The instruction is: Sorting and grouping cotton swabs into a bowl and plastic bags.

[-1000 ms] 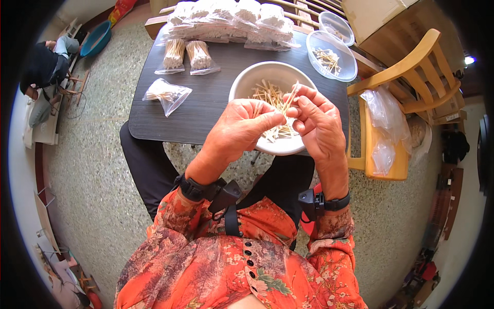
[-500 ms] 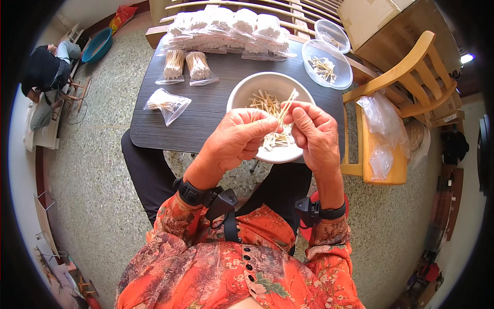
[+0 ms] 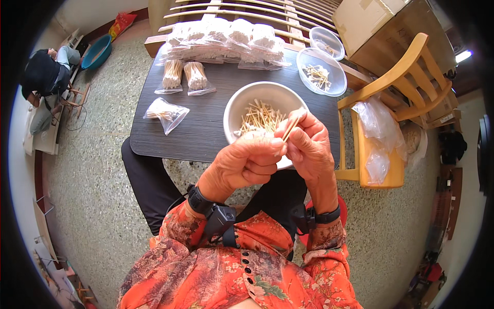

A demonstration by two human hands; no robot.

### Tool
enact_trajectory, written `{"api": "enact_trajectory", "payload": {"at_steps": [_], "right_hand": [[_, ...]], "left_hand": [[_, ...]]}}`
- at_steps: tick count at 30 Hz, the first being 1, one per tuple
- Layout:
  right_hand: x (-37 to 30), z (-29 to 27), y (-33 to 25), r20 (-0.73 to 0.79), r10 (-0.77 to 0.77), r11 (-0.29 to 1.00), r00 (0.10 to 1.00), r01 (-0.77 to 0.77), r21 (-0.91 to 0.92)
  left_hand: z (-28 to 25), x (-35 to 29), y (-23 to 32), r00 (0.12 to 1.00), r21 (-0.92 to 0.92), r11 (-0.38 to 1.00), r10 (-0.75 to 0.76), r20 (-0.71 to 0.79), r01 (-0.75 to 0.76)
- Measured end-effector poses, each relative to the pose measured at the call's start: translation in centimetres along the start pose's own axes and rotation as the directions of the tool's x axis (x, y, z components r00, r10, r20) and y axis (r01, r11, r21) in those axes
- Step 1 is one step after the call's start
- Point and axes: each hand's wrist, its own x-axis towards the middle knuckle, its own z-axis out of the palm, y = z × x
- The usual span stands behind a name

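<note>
Clock read from the hands, 12 pointing straight away from the wearer. Right hand (image 3: 310, 145): thumb and fingertips pinch a few thin wooden sticks (image 3: 290, 130), held aslant, upper ends toward 1 o'clock. Left hand (image 3: 248, 160): fingers curled, thumb laid along the index finger, its tip just beside the sticks' lower ends; cannot tell whether it pinches anything. Both hands are close together over the near rim of a pale bowl (image 3: 237, 105). In the bowl, toward 11, a loose heap of cotton swabs (image 3: 263, 116), wooden shafts crossing at many angles, white tips mixed among them. Bowl sits on a dark, grained table (image 3: 208, 126). Between 9 and 10, a small clear bag (image 3: 167, 114) lies with some white-tipped swabs inside. At 10, two packed swab bundles (image 3: 173, 74) side by side, white ends toward the wearer. At 11, farther, a long pile of bagged swabs (image 3: 218, 44). At 1, a clear tub (image 3: 335, 85) with scattered swabs; a second clear tub (image 3: 319, 36) just beyond. Chair (image 3: 396, 175) at 3, crumpled clear plastic (image 3: 378, 123) on its seat. Large carton (image 3: 381, 33) between 1 and 2. Slatted frame (image 3: 242, 11) past the table at 12. Well apart, between 9 and 10: another person (image 3: 43, 69), dark top, near a teal basin (image 3: 98, 52).
</note>
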Motion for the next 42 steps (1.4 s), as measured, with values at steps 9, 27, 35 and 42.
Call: {"api": "enact_trajectory", "payload": {"at_steps": [9,27,35,42], "right_hand": [[-0.3,-0.8,0.1,-0.012,0.093,0.996,0.996,-0.093,-0.01],[-0.1,0.8,-1.1,-0.154,-0.095,0.807,0.984,-0.015,-0.591],[7.7,-9.5,-5.6,-0.021,-0.625,-0.032,0.78,-0.053,-0.998],[2.6,-0.1,-3.7,-0.168,-0.302,0.584,0.938,0.043,-0.81]], "left_hand": [[-0.1,0.1,0.0,0.998,0.054,0.998,-0.023,0.053,0.02],[1.5,0.3,0.5,0.69,0.661,0.602,0.703,-0.172,-0.448],[1.3,1.1,0.9,0.814,0.396,0.813,0.536,-0.224,-0.426],[0.5,0.7,0.6,0.853,0.659,0.691,0.502,-0.143,-0.296]]}}
